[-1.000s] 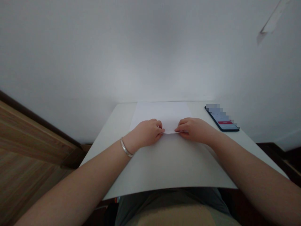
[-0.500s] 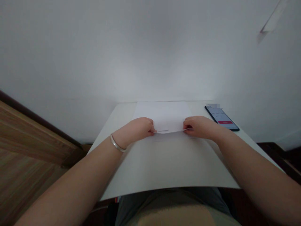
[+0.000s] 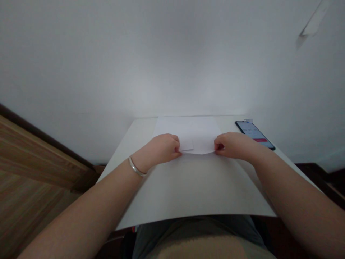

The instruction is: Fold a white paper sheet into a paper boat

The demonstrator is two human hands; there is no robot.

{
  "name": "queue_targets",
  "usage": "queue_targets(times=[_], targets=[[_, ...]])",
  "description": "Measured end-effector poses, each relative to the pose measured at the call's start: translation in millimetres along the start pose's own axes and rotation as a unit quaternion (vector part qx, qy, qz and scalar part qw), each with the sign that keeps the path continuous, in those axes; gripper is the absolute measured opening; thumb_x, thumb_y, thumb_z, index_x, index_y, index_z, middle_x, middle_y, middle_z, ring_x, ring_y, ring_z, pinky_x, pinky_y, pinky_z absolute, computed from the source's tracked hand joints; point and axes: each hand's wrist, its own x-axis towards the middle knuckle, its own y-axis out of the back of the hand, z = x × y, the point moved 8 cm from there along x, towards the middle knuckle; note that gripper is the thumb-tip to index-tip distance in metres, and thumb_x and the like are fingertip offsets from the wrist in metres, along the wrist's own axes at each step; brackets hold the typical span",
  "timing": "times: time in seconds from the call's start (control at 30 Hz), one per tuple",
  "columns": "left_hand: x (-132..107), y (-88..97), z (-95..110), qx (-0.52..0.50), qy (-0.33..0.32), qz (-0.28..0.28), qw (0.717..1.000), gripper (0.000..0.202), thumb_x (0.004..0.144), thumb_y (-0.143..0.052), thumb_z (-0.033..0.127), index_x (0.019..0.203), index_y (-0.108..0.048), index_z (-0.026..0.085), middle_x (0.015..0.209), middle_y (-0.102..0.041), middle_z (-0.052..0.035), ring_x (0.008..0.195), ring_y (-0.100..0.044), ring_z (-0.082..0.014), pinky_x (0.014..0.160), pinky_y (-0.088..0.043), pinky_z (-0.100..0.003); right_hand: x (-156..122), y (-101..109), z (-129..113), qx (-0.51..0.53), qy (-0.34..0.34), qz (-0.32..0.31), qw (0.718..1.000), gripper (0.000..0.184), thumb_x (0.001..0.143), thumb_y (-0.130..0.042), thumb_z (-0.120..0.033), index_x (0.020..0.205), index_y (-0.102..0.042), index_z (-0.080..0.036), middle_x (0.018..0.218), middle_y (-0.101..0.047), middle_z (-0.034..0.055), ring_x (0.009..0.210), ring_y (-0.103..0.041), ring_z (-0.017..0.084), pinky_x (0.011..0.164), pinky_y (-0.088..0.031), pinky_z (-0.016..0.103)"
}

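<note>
A white sheet of paper lies toward the far edge of the white table, its near edge lifted slightly and bowed. My left hand, with a silver bangle at the wrist, pinches the left part of that near edge. At the right end of the same edge, my right hand has its thumb and curled fingers closed on the paper. Between the hands, close to the left fingertips, a small rectangular flap or piece of white paper shows; whether it is loose or part of the sheet I cannot tell.
A smartphone with a lit screen lies at the table's right, beyond my right forearm. The white table meets a plain wall at the back. Wooden furniture stands at the left. A paper scrap sticks out from the right wall.
Both hands have shifted slightly to the right along the paper's near edge. They still grip the paper, and its edge now dips more toward the middle.
</note>
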Motion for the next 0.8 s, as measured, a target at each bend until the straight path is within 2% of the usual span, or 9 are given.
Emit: queue_targets(times=[0.1,0.13,0.27,0.37,0.47,0.63,0.8], targets=[[2,0.6,17,0.049,-0.042,0.027,0.998,0.032,0.081,-0.061,0.029,0.113,-0.066,0.022,0.101,-0.066,-0.0065,0.089,-0.060,-0.0209,0.078,-0.047,-0.031,-3,8,-17,0.001,0.054,0.043,0.998,0.025,0.075,-0.058,-0.027,0.096,-0.072,-0.028,0.093,-0.071,0.0026,0.085,-0.064,0.023,0.068,-0.042,0.031],[2,-0.1,22,0.063,-0.053,0.032,0.996,0.034,0.083,-0.059,0.029,0.116,-0.065,0.025,0.102,-0.065,-0.0063,0.090,-0.060,-0.0213,0.079,-0.047,-0.032,-4,9,-24,0.008,0.082,0.052,0.995,0.029,0.076,-0.057,-0.027,0.102,-0.071,-0.029,0.096,-0.071,0.0027,0.087,-0.063,0.022,0.071,-0.042,0.031],[3,-3.8,31,0.111,-0.062,0.038,0.991,0.030,0.086,-0.055,0.033,0.113,-0.065,0.027,0.100,-0.062,-0.0071,0.088,-0.057,-0.0229,0.075,-0.048,-0.035,-7,10,-51,0.027,0.166,0.086,0.982,0.030,0.084,-0.052,-0.025,0.108,-0.071,-0.028,0.100,-0.068,0.0042,0.088,-0.062,0.019,0.076,-0.042,0.029],[3,-2.9,33,0.117,-0.051,0.054,0.990,0.030,0.087,-0.055,0.034,0.114,-0.064,0.026,0.099,-0.061,-0.0079,0.087,-0.056,-0.0226,0.074,-0.048,-0.035,-8,11,-65,0.014,0.181,0.121,0.976,0.030,0.088,-0.049,-0.025,0.110,-0.070,-0.024,0.096,-0.067,0.0064,0.089,-0.061,0.020,0.074,-0.042,0.029],[4,-3.6,36,0.104,-0.061,0.063,0.991,0.028,0.091,-0.049,0.033,0.112,-0.065,0.024,0.099,-0.061,-0.0083,0.089,-0.055,-0.0214,0.077,-0.048,-0.034,-6,10,-70,0.006,0.182,0.129,0.975,0.030,0.090,-0.047,-0.026,0.105,-0.072,-0.022,0.092,-0.067,0.0069,0.087,-0.060,0.020,0.073,-0.042,0.030],[7,-8.2,33,0.080,-0.068,0.059,0.993,0.029,0.095,-0.043,0.029,0.108,-0.068,0.023,0.095,-0.063,-0.0077,0.089,-0.055,-0.0209,0.077,-0.048,-0.034,0,10,-53,0.049,0.148,0.099,0.983,0.030,0.088,-0.048,-0.026,0.106,-0.073,-0.027,0.096,-0.068,0.0052,0.085,-0.062,0.019,0.073,-0.043,0.028],[8,-11.2,22,0.011,-0.038,0.063,0.997,0.032,0.095,-0.043,0.032,0.101,-0.073,0.021,0.097,-0.064,-0.0086,0.087,-0.056,-0.0188,0.080,-0.047,-0.033,7,1,-19,0.056,0.114,0.031,0.991,0.022,0.080,-0.056,-0.022,0.090,-0.076,-0.022,0.093,-0.072,0.0060,0.080,-0.064,0.019,0.073,-0.044,0.028]])
